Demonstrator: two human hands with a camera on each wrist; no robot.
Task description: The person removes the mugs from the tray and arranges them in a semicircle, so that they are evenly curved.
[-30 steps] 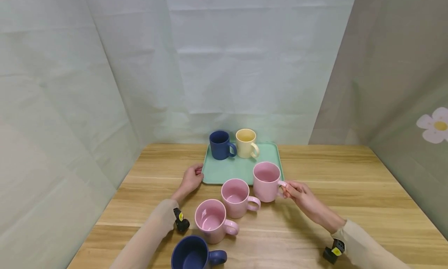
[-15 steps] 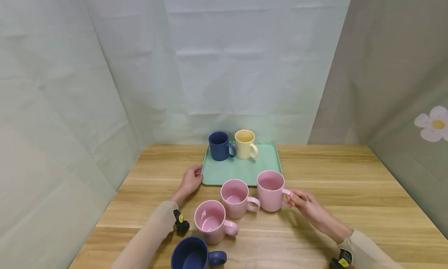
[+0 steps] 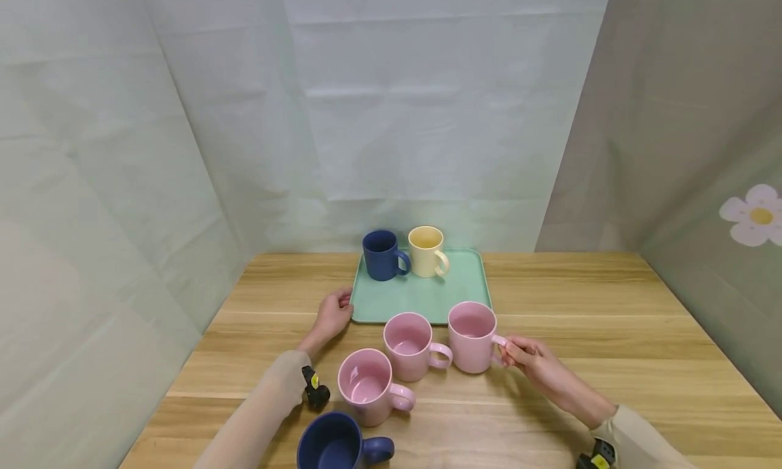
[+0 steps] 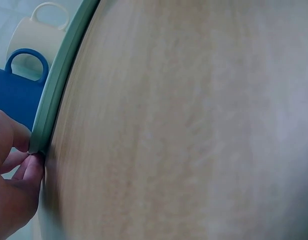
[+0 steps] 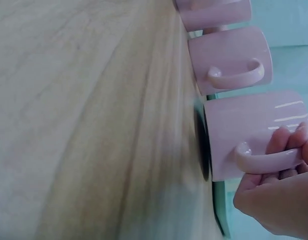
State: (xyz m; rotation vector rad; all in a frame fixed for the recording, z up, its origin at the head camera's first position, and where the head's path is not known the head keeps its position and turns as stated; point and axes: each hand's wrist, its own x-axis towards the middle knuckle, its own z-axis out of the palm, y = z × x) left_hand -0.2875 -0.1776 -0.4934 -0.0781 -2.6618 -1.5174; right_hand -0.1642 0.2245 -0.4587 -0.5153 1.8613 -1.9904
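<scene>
My right hand (image 3: pixel 544 374) holds a pink mug (image 3: pixel 472 350) by its handle, just in front of the mint green tray (image 3: pixel 391 305). In the right wrist view, fingers curl through the mug handle (image 5: pixel 266 164), and a dark shadow shows at the mug's base. The thumb and fingers of my left hand (image 3: pixel 332 316) pinch the tray's left edge near its front corner; the left wrist view shows them at the tray rim (image 4: pixel 56 82). On the tray, a dark blue mug (image 3: pixel 380 260) and a cream mug (image 3: pixel 423 260) stand upright at the back.
Left of the held mug, two more pink mugs, a farther one (image 3: pixel 406 360) and a nearer one (image 3: pixel 366 398), stand in a slanting row. A second dark blue mug (image 3: pixel 330 448) ends it near the front. Pale cloth (image 3: pixel 391 116) hangs behind the wooden table (image 3: pixel 580 306).
The right hand has drawn the pink mug back from over the tray's front edge, toward me and slightly right. The left hand stays at the tray.
</scene>
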